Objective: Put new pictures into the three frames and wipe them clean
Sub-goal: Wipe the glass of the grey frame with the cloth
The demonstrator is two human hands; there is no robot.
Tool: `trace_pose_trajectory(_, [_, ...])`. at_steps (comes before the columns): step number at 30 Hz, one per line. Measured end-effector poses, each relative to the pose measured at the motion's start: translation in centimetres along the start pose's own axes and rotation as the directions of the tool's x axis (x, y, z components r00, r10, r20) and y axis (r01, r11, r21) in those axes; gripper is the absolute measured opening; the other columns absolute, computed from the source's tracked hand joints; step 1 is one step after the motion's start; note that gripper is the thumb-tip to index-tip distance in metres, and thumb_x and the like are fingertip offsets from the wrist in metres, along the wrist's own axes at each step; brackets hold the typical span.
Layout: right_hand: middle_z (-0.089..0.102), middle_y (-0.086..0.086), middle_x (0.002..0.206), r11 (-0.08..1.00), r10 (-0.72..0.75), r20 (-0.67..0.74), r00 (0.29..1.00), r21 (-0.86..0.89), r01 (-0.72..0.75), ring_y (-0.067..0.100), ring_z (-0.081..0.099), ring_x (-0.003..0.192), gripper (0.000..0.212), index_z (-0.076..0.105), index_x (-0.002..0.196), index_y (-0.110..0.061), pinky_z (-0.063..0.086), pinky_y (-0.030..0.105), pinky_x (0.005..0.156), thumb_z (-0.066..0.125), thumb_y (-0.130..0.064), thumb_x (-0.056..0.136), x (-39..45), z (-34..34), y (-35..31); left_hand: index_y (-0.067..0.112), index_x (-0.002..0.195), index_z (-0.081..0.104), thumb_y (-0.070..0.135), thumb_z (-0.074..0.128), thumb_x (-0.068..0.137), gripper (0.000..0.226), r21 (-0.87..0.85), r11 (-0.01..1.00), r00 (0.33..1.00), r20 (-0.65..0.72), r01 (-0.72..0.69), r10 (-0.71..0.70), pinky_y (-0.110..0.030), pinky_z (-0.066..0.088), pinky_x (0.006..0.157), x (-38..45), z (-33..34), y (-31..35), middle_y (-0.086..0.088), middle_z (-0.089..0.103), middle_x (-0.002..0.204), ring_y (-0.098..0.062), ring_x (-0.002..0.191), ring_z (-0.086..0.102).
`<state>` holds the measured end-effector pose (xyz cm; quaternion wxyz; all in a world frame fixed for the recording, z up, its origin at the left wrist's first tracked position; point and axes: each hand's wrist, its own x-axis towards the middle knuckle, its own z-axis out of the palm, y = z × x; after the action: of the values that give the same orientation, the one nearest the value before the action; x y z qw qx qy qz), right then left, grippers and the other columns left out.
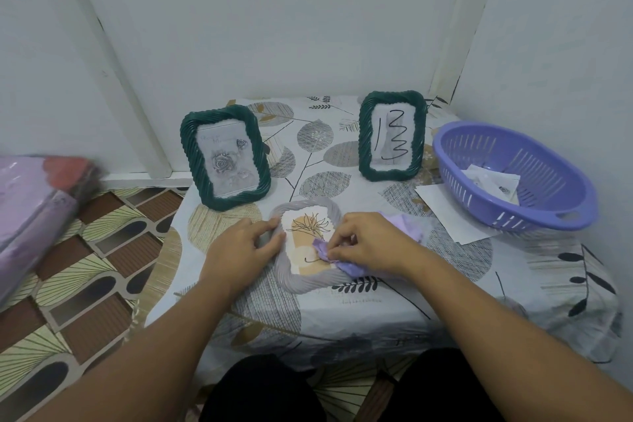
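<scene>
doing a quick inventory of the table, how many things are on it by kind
picture frames: 3 (green, green, grey)
cloths: 1 (purple cloth)
baskets: 1 (purple basket)
loose papers: 2 (one beside the basket, one inside)
total: 7

Left hand (245, 243) lying flat against grey frame (301, 279), steadying its left edge; right hand (364, 243) pinching lilac cloth (346, 262) over its glass.

Two frames (226, 157) (392, 135) stand behind the flat frame (301, 281); basket (479, 202) at right.
</scene>
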<state>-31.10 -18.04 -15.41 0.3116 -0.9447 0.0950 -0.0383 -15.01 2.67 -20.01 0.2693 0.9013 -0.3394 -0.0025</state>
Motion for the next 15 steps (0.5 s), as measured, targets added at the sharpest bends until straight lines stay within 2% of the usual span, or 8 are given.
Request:
trace_pose_trajectory(5, [0.063,-0.010,0.092,0.996,0.017,-0.060,0.998,-0.082,-0.022,0.008,0.060,0.085,0.009,0.081,0.089,-0.029,0.051,0.038,0.081,0.076,-0.037,0.088,0.8,0.8,0.0,0.043,0.131,0.066,0.062,0.052,0.095,0.043,0.000,1.000,1.000,-0.002,0.006,-0.006,-0.028,0.034,0.061,0.1,0.0,0.1,0.010,0.053,0.083,-0.008,0.079,0.054])
trace_pose_trajectory(10, [0.063,-0.010,0.090,1.000,-0.004,0.010,1.000,-0.025,0.004,0.005,0.059,0.083,0.011,0.081,0.091,-0.031,0.050,0.034,0.076,0.078,-0.039,0.086,0.0,0.2,0.2,0.043,0.131,0.066,0.063,0.052,0.096,0.043,0.001,1.000,1.000,0.002,0.007,-0.007,-0.028,0.035,0.060,0.1,0.0,0.0,0.010,0.054,0.084,-0.008,0.079,0.054])
trace_pose_trajectory(15, [0.061,-0.011,0.090,0.996,0.005,-0.058,0.998,-0.091,-0.010,0.009,0.059,0.084,0.008,0.080,0.089,-0.030,0.051,0.037,0.079,0.075,-0.036,0.088,1.0,0.5,-0.2,0.043,0.130,0.066,0.062,0.054,0.095,0.042,-0.007,1.000,1.000,-0.002,0.011,-0.011,-0.028,0.035,0.060,0.1,0.0,0.1,0.009,0.054,0.084,-0.009,0.080,0.055])
